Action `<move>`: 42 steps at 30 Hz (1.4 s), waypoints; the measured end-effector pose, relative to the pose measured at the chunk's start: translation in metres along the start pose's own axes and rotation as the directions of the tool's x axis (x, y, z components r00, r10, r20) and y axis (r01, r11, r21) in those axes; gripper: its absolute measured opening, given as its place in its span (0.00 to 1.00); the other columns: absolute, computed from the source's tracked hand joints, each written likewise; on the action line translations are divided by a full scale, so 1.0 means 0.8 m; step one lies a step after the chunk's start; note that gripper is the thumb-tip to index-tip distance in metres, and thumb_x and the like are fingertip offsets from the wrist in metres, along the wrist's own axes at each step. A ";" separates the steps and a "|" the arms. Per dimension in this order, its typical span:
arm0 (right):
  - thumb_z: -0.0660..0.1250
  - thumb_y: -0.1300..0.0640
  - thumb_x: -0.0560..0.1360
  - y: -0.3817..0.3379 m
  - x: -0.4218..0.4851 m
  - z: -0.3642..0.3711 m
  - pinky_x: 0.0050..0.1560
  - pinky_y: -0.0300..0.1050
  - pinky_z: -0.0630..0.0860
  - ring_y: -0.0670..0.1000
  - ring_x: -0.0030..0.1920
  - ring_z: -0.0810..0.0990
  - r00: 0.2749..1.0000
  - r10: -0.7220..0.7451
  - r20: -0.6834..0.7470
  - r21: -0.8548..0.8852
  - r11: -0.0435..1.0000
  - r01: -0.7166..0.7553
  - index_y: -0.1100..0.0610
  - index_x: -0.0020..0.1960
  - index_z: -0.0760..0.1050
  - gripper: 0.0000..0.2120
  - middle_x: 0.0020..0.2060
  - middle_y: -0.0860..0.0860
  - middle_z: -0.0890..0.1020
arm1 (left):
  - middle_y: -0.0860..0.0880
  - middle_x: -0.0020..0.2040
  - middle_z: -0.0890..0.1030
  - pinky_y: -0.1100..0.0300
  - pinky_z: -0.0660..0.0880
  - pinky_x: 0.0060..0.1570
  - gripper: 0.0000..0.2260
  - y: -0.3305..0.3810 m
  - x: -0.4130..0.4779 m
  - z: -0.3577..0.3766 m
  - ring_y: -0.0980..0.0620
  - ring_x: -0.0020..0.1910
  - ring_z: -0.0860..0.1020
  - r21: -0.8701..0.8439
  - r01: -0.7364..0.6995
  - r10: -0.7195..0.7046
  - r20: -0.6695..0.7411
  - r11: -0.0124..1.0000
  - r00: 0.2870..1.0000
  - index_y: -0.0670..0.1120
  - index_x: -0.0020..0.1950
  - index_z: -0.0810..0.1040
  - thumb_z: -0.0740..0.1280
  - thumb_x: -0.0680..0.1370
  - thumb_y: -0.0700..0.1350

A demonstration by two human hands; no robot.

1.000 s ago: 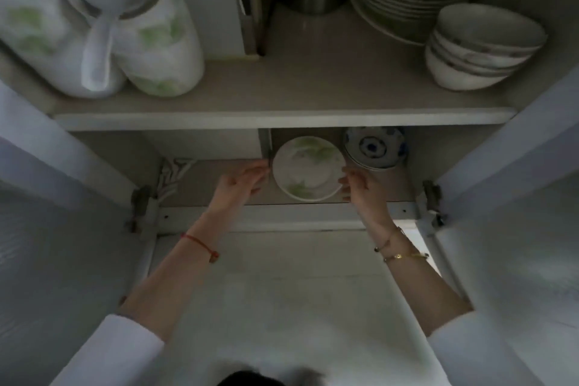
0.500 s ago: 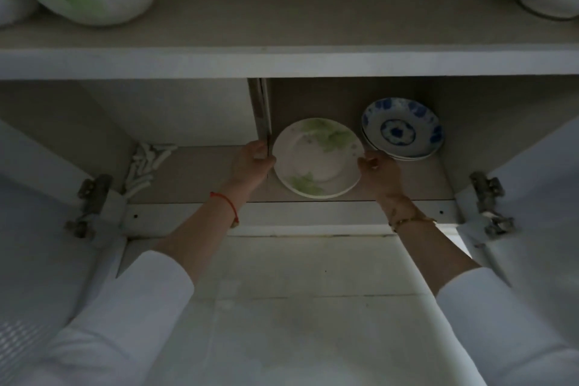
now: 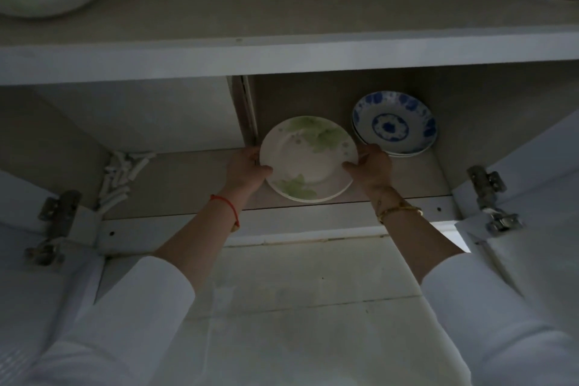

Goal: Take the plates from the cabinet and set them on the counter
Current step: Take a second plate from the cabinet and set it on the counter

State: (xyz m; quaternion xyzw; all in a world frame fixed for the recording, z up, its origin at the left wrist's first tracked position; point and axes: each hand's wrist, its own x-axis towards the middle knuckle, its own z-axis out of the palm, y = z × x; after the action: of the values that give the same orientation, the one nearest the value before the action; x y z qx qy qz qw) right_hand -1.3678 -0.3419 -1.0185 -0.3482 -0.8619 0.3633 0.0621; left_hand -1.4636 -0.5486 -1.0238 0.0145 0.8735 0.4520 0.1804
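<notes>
Green-leaf plate (image 3: 308, 160) is at the lower shelf (image 3: 188, 185) front, tilted twd me; can't tell if it's lifted. Left grip (image 3: 247, 168) & right grip (image 3: 372, 168) clamp opposite rims, thumbs on top. I'd guess two-sided b/c it's overhead & slick. Blue plates (image 3: 394, 124) sit just behind, right.

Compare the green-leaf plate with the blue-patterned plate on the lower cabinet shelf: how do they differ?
The green-leaf plate shows pale green leaves; the blue-patterned plate has blue blotches round a blue centre. The left hand and right hand grip the green-leaf plate's rim; the blue-patterned plate is untouched. The green-leaf plate sits near the shelf front, the blue-patterned plate further back and right. Both are round, white and lie on another plate.
</notes>
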 end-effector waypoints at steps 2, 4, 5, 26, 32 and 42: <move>0.72 0.67 0.69 0.000 -0.001 0.001 0.63 0.51 0.71 0.64 0.62 0.76 1.000 0.014 0.000 0.021 1.000 -0.014 0.67 0.60 0.78 0.19 0.58 0.65 0.80 | 0.40 0.57 0.83 0.55 0.77 0.57 0.23 0.000 0.000 0.001 0.42 0.58 0.80 -0.004 -0.010 0.010 -0.001 1.000 1.000 0.42 0.63 0.81 0.73 0.69 0.31; 0.70 0.71 0.67 -0.001 -0.005 0.003 0.64 0.52 0.71 0.64 0.61 0.76 1.000 0.021 -0.007 0.053 0.998 -0.020 0.66 0.58 0.79 0.19 0.57 0.65 0.81 | 0.40 0.57 0.83 0.56 0.77 0.57 0.25 -0.001 -0.002 0.001 0.42 0.58 0.80 -0.004 -0.010 0.010 0.002 1.000 1.000 0.41 0.64 0.80 0.72 0.68 0.29; 0.68 0.73 0.66 -0.001 -0.007 0.004 0.64 0.52 0.71 0.64 0.61 0.76 1.000 0.020 -0.013 0.067 0.998 -0.019 0.66 0.58 0.80 0.20 0.57 0.64 0.81 | 0.41 0.57 0.83 0.55 0.77 0.57 0.26 -0.001 -0.003 0.000 0.42 0.58 0.80 -0.007 -0.009 0.009 0.005 1.000 1.000 0.41 0.64 0.80 0.72 0.67 0.28; 0.64 0.70 0.70 -0.078 -0.154 -0.109 0.31 0.34 0.72 0.52 0.41 0.77 0.962 0.257 0.091 0.428 0.862 -0.271 0.61 0.43 0.75 0.06 0.38 0.54 0.79 | 0.33 0.60 0.78 0.58 0.76 0.32 0.24 0.085 -0.193 -0.113 0.32 0.61 0.77 -0.266 0.236 -0.230 0.051 0.935 0.972 0.36 0.66 0.72 0.64 0.70 0.25; 0.63 0.69 0.71 -0.143 -0.239 -0.212 0.44 0.41 0.75 0.56 0.50 0.80 0.928 0.300 0.222 0.370 0.854 -0.365 0.66 0.58 0.72 0.15 0.51 0.60 0.81 | 0.39 0.59 0.78 0.58 0.72 0.36 0.24 0.162 -0.301 -0.191 0.41 0.52 0.78 -0.233 0.337 -0.326 0.085 0.912 0.941 0.41 0.65 0.71 0.64 0.71 0.26; 0.63 0.70 0.71 -0.246 -0.347 -0.351 0.43 0.44 0.75 0.59 0.51 0.81 0.894 0.382 0.236 0.350 0.824 -0.445 0.65 0.58 0.73 0.16 0.52 0.59 0.81 | 0.45 0.56 0.81 0.43 0.78 0.58 0.27 0.288 -0.435 -0.304 0.46 0.52 0.81 -0.198 0.353 -0.335 0.121 0.914 0.935 0.46 0.65 0.71 0.67 0.70 0.26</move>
State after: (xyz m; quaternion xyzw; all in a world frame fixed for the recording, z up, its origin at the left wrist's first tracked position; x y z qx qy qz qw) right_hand -1.1676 -0.4547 -0.6414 -0.4777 -0.6765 0.5602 -0.0166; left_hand -1.2500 -0.6684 -0.6075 -0.1402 0.7994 0.5047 0.2941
